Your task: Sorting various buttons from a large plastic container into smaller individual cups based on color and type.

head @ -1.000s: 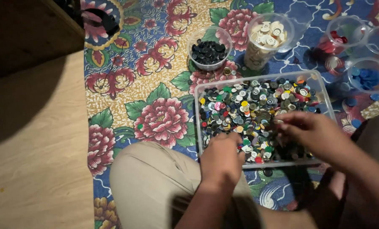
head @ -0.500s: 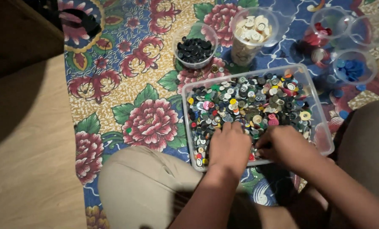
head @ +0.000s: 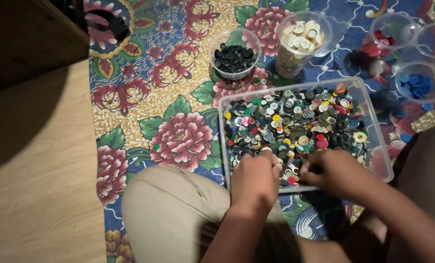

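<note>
Both hands drawn together, fingering mixed buttons [head: 295,124]

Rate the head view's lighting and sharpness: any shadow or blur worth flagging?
Head view: dim, warm light; a deep shadow covers the wooden floor at upper left; the left hand and right hand look slightly soft over the tray of buttons; clear cups stay readable.

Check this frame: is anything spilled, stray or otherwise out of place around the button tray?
A few blue buttons lie loose on the floral cloth right of the clear tray, outside the blue-button cup. A small green one sits alone left of the tray. Both hands, left hand and right hand, are in the tray's near edge.
</note>
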